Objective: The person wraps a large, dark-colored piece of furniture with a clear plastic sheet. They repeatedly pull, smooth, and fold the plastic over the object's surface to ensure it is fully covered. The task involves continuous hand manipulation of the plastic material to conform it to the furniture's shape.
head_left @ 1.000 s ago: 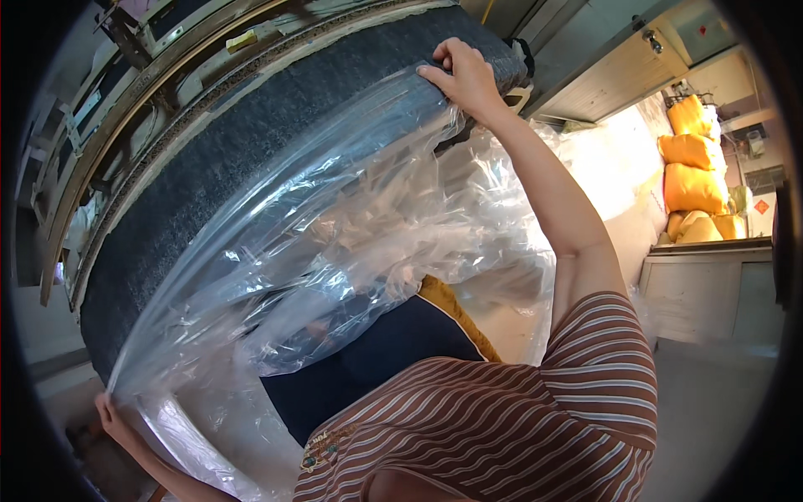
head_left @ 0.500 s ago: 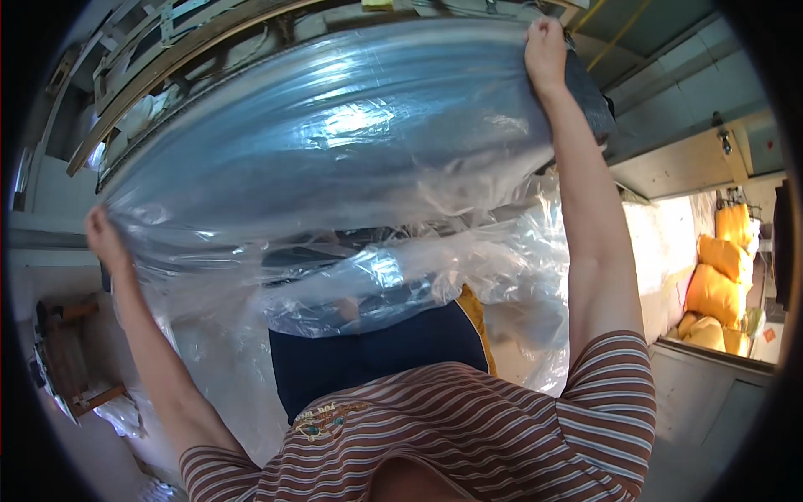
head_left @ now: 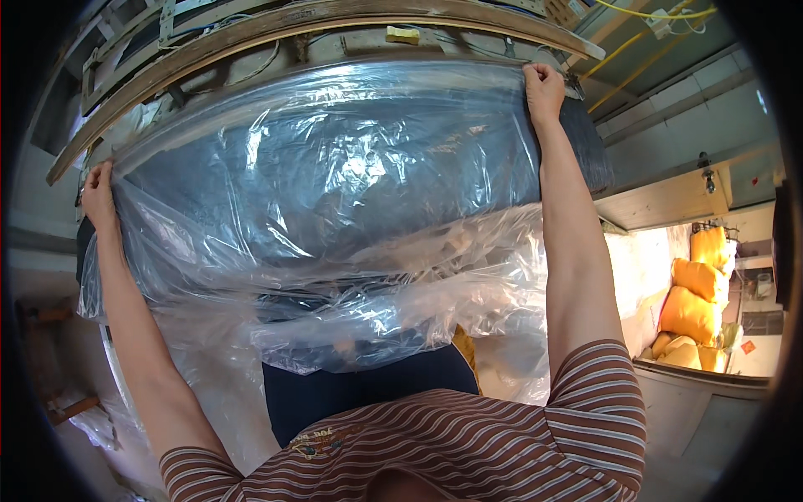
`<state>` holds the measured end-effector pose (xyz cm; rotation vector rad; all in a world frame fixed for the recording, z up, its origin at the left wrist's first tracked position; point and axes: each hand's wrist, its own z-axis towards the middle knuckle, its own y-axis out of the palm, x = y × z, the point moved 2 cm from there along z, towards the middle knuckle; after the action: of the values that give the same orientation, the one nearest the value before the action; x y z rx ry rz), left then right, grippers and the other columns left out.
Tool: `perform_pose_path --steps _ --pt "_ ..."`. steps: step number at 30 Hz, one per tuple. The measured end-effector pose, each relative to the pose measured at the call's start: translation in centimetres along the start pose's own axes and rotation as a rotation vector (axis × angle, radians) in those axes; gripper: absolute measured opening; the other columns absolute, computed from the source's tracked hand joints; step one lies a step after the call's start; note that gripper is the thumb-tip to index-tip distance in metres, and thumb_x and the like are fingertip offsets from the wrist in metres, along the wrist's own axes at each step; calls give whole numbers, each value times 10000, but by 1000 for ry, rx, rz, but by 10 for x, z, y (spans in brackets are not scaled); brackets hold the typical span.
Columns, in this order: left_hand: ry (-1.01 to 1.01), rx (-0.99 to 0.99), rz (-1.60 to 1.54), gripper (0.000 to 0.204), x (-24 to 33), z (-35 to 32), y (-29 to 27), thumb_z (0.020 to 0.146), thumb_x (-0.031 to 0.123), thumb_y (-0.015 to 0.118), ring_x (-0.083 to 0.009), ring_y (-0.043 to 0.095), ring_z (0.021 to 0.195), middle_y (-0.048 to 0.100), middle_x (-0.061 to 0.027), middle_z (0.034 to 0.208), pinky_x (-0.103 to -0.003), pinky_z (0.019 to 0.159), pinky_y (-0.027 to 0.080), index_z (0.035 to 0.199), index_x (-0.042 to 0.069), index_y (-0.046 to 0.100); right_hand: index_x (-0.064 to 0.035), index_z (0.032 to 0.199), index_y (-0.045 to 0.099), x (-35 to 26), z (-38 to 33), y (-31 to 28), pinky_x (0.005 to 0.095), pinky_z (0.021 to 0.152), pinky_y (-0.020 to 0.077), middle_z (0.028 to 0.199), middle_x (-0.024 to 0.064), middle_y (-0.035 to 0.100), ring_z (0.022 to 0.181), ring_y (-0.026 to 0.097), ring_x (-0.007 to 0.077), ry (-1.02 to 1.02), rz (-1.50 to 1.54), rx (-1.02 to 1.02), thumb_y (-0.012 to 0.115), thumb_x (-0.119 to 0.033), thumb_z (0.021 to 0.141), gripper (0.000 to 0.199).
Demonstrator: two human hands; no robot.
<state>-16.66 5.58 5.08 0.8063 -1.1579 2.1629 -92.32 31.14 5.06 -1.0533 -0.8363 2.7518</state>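
Clear plastic sheeting (head_left: 335, 209), thin, slippery and likely easy to tear, drapes over the dark mattress (head_left: 577, 142), its top edge pinched tight in the left hand (head_left: 99, 197) at nine o'clock and the right hand (head_left: 544, 84) at one o'clock.

A wooden frame (head_left: 335, 21) runs close above the dark roll (head_left: 351, 159), leaving only a narrow gap along its upper edge, where the left hand (head_left: 99, 197) and right hand (head_left: 544, 84) grip. Clear plastic sheet (head_left: 360, 276) drapes across the front, blocking any reach below. Open room lies right, toward the yellow sacks (head_left: 694, 301).
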Motion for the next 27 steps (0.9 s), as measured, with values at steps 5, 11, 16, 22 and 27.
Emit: perform_pose_path --steps 5,11,16,22,27 --pt "-48 39 37 389 -21 7 0 776 344 728 -121 508 764 586 -22 823 -249 745 409 937 0 645 -25 932 549 -9 -4 -5 382 868 412 1043 191 477 959 507 310 92 -64 67 686 -260 752 326" --pt "-199 13 -456 377 -64 21 -12 842 329 674 -120 522 842 603 -41 927 -237 770 396 1000 -10 627 23 865 513 5 2 -7 393 900 360 1026 206 464 959 450 323 110 62 57 647 -267 802 326" --pt "90 -106 132 397 -20 3 -11 943 338 524 -148 555 902 613 -92 971 -259 813 417 1032 -38 613 76 770 569 1 8 -14 441 842 393 928 271 544 922 508 394 78 -103 93 573 -335 860 421" --pt "179 119 -39 411 -26 -20 -59 975 350 438 -172 564 1009 631 -92 1048 -297 898 409 1124 4 603 -6 775 634 -24 -21 -28 358 771 448 842 121 633 855 593 305 -393 -113 -287 656 -338 798 334" --pt "451 -284 248 420 41 -104 -29 893 400 525 -285 594 1013 611 -124 1127 -363 874 457 1137 68 607 -18 949 658 14 -34 -114 365 777 465 947 130 663 842 613 231 55 -295 -265 643 -350 843 349"
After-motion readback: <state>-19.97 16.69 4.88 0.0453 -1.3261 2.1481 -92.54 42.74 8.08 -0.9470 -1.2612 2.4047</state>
